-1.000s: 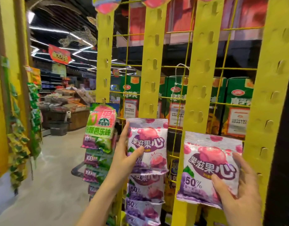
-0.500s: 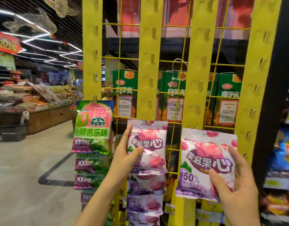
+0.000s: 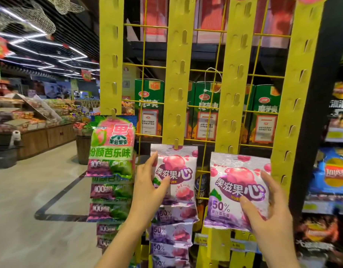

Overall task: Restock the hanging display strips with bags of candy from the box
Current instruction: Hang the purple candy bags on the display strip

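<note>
A supermarket aisle is shown: yellow hanging display strips [image 3: 178,74] are loaded with candy bags [image 3: 175,176], snack shelves [image 3: 333,171] are seen at right, and far-left produce bins [image 3: 31,117] are lit under ceiling strip lights [image 3: 50,53].

Green drink cartons [image 3: 207,111] are sitting behind the yellow wire grid [image 3: 253,74], chip bags [image 3: 335,171] are stacking up on the right, wooden produce counter [image 3: 41,138] is lining the aisle.

My left hand [image 3: 147,187] holds the bag [image 3: 176,175] hung on the second strip [image 3: 178,74]; my right hand [image 3: 271,207] holds another bag [image 3: 234,186] before the third strip [image 3: 234,74].
</note>
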### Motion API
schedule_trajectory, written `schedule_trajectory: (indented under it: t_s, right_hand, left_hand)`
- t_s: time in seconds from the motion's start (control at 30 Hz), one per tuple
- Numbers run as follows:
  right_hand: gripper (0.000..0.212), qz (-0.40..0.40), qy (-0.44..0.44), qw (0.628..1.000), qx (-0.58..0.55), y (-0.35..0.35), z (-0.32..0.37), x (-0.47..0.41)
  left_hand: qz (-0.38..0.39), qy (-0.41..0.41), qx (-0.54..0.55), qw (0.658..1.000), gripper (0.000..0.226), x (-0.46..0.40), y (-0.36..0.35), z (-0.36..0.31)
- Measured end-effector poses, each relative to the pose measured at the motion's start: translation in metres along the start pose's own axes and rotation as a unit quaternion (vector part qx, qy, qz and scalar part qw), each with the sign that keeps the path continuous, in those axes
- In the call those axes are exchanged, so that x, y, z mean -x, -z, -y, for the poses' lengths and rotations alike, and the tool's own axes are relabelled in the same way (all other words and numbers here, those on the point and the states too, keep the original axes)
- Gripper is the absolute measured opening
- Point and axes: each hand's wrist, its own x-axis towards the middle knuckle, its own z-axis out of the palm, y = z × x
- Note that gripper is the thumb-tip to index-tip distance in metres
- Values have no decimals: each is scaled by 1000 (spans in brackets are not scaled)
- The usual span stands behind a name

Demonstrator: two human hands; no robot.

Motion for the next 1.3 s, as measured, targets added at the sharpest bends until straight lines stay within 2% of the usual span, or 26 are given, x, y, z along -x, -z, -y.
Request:
schedule_trajectory:
  t_s: [0.17, 0.37, 0.53, 0.7, 0.9, 1.3]
  right_hand:
    - [56, 15, 13, 1000, -15, -6, 3, -2]
    - [61, 63, 53, 996, -21, -25, 13, -15]
    - [61, 100, 76, 991, -37, -52, 24, -32]
    - [56, 124, 87, 987, -56, -85, 32, -52]
    - [59, 122, 92, 988, -7, -112, 31, -71]
    - [62, 108, 50, 990, 70, -116, 19, -61]
  left_hand:
    - [-81, -73, -36, 993, 41, -14, 5, -18]
    - [-104, -137, -78, 982, 41, -63, 19, -59]
    - [-84, -146, -79, 983, 40, -104, 38, -95]
    - [-50, -159, -132, 977, 33, -127, 47, -111]
    - [-41, -155, -161, 974, 30, -135, 46, -113]
    - [-45, -185, -164, 968, 34, -132, 44, -106]
